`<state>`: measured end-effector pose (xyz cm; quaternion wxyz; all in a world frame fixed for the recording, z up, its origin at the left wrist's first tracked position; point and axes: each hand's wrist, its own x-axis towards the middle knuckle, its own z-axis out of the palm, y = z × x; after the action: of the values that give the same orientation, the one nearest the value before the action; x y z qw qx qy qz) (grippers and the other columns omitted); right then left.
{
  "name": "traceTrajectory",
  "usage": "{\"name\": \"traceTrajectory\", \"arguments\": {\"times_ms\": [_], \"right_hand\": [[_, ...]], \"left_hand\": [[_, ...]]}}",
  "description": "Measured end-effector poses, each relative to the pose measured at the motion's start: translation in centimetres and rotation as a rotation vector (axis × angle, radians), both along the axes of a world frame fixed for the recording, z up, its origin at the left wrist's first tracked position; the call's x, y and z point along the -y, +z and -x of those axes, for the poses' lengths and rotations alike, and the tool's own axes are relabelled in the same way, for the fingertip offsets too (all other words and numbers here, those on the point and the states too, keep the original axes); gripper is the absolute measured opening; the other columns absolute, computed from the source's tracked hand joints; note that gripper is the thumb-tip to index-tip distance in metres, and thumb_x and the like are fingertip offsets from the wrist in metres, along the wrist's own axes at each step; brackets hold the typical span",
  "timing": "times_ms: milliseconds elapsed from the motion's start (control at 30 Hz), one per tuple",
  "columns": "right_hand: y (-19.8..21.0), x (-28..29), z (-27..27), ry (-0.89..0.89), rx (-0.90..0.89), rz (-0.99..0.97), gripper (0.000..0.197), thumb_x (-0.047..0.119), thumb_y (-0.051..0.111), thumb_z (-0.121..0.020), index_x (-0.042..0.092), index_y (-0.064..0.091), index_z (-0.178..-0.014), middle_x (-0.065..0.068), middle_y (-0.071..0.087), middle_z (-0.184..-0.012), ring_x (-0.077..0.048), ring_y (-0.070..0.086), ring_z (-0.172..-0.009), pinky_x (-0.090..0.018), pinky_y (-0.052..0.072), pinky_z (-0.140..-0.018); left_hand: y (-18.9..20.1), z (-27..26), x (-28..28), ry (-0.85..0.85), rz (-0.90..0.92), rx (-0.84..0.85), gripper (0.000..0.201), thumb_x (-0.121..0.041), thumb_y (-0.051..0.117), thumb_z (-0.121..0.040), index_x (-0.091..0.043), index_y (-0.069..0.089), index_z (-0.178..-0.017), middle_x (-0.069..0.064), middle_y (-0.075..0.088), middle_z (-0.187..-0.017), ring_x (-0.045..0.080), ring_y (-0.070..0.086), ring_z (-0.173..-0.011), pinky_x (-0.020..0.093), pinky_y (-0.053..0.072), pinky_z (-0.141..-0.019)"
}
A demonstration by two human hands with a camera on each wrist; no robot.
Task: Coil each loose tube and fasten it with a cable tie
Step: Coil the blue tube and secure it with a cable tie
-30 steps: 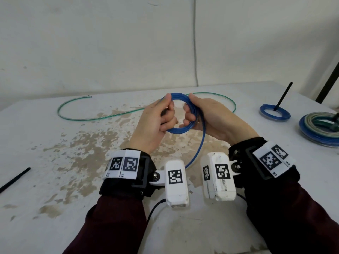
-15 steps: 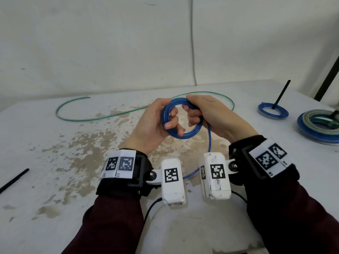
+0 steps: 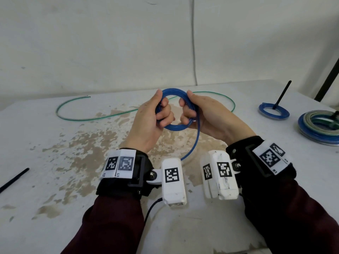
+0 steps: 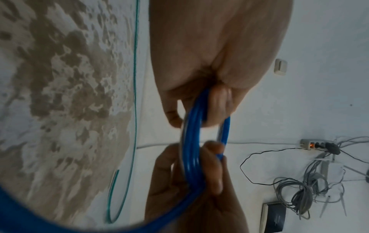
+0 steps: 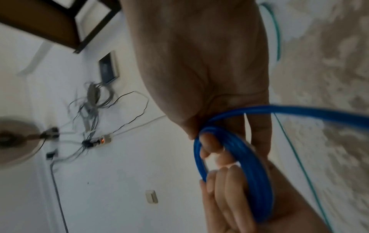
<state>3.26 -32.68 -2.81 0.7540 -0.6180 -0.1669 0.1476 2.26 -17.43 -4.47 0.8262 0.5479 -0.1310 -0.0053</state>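
Observation:
A blue tube [image 3: 174, 127] is wound into a small coil held above the table between both hands. My left hand [image 3: 161, 112] grips the coil's left side, fingers curled through it [image 4: 191, 141]. My right hand [image 3: 187, 110] grips the right side [image 5: 235, 151]. A loose blue tail [image 3: 194, 145] hangs from the coil down toward my wrists. A long green tube [image 3: 95, 116] lies uncoiled on the table behind my hands. Black cable ties lie at the far left [image 3: 13, 180] and at the right [image 3: 283, 95].
The white table [image 3: 45, 208] has a worn brown patch in its middle. At the right sit a small blue tied coil [image 3: 273, 112] and a stack of blue and green coils [image 3: 319, 127]. A white wall stands behind the table.
The coil has turned between my hands and another length of the tail has been taken up; the hanging tail is shorter. Both hands have shifted their grip on the loop.

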Motion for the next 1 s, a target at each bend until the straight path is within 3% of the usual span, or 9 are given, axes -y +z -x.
{"name": "traceTrajectory", "arguments": {"times_ms": [100, 167, 300, 400, 533, 667, 733, 833, 1000], "right_hand": [[0.3, 0.3, 0.0, -0.017, -0.013, -0.013, 0.04, 0.032, 0.03, -0.104, 0.011, 0.046, -0.075, 0.009, 0.021, -0.045, -0.008, 0.021, -0.037, -0.021, 0.038, -0.047], [0.1, 0.4, -0.1, -0.031, 0.026, 0.092, 0.04, 0.03, 0.033, -0.104, 0.01, 0.047, -0.073, 0.008, 0.018, -0.045, -0.008, 0.016, -0.037, -0.021, 0.033, -0.042], [-0.3, -0.1, -0.4, -0.076, 0.009, 0.038, 0.039, 0.024, 0.029, -0.104, 0.004, 0.057, -0.087, 0.001, 0.036, -0.05, -0.013, 0.034, -0.042, -0.026, 0.042, -0.051], [-0.7, 0.2, -0.6, -0.067, 0.071, 0.007, 0.038, 0.021, 0.029, -0.105, 0.005, 0.063, -0.097, -0.003, 0.058, -0.066, -0.016, 0.057, -0.062, -0.027, 0.053, -0.067], [-0.9, 0.0, -0.4, -0.07, 0.077, -0.009, 0.038, 0.026, 0.029, -0.105, 0.009, 0.064, -0.107, -0.002, 0.064, -0.071, -0.014, 0.063, -0.07, -0.025, 0.053, -0.072], [-0.8, -0.1, -0.5, -0.151, 0.065, -0.049, 0.042, 0.032, 0.027, -0.105, 0.011, 0.063, -0.102, 0.004, 0.04, -0.05, -0.012, 0.051, -0.056, -0.019, 0.046, -0.061], [-0.6, 0.1, -0.7, -0.193, 0.063, -0.043, 0.042, 0.031, 0.028, -0.105, 0.01, 0.062, -0.094, 0.006, 0.028, -0.046, -0.011, 0.042, -0.047, -0.018, 0.039, -0.053], [-0.5, 0.5, -0.7, -0.179, 0.069, 0.063, 0.037, 0.027, 0.034, -0.104, 0.009, 0.059, -0.083, 0.007, 0.026, -0.044, -0.012, 0.034, -0.042, -0.023, 0.034, -0.05], [-0.4, -0.1, -0.3, -0.194, 0.036, 0.123, 0.028, 0.019, 0.034, -0.101, 0.009, 0.049, -0.08, 0.002, 0.035, -0.046, -0.014, 0.035, -0.043, -0.028, 0.038, -0.051]], "left_hand": [[0.4, 0.3, -0.1, -0.139, -0.053, -0.063, 0.037, -0.027, 0.029, -0.098, -0.01, 0.044, -0.069, -0.001, 0.036, -0.044, 0.022, 0.05, -0.047, 0.028, 0.045, -0.059], [0.3, 0.5, 0.1, -0.168, -0.147, -0.086, 0.036, -0.03, 0.035, -0.098, -0.01, 0.047, -0.071, -0.002, 0.035, -0.043, 0.021, 0.05, -0.046, 0.028, 0.045, -0.061], [-0.4, -0.3, -0.1, -0.051, -0.046, -0.067, 0.038, -0.031, 0.034, -0.103, -0.012, 0.046, -0.072, -0.009, 0.027, -0.044, 0.008, 0.027, -0.04, 0.026, 0.023, -0.06], [-0.6, -0.7, -0.3, 0.041, 0.128, -0.064, 0.039, -0.033, 0.032, -0.103, -0.013, 0.046, -0.073, -0.01, 0.025, -0.046, 0.006, 0.025, -0.041, 0.025, 0.024, -0.061], [-0.7, -0.6, 0.6, 0.077, 0.235, -0.084, 0.039, -0.034, 0.033, -0.103, -0.013, 0.046, -0.073, -0.009, 0.025, -0.046, 0.006, 0.024, -0.04, 0.024, 0.026, -0.06], [-0.4, -0.2, 1.1, -0.013, 0.246, -0.101, 0.036, -0.029, 0.031, -0.103, -0.011, 0.046, -0.075, -0.004, 0.031, -0.05, 0.01, 0.034, -0.045, 0.021, 0.031, -0.057], [0.1, 0.3, 1.0, -0.104, 0.191, -0.113, 0.035, -0.023, 0.029, -0.1, -0.009, 0.046, -0.074, 0.001, 0.036, -0.053, 0.017, 0.044, -0.049, 0.027, 0.039, -0.06], [0.4, 0.7, 0.9, -0.17, 0.041, -0.152, 0.038, -0.027, 0.033, -0.097, -0.008, 0.051, -0.071, 0.003, 0.038, -0.052, 0.021, 0.045, -0.048, 0.03, 0.043, -0.059], [-0.3, 0.3, 0.8, -0.076, -0.137, -0.132, 0.035, -0.03, 0.037, -0.102, -0.013, 0.046, -0.073, -0.008, 0.029, -0.045, 0.009, 0.031, -0.038, 0.029, 0.035, -0.063]]}}
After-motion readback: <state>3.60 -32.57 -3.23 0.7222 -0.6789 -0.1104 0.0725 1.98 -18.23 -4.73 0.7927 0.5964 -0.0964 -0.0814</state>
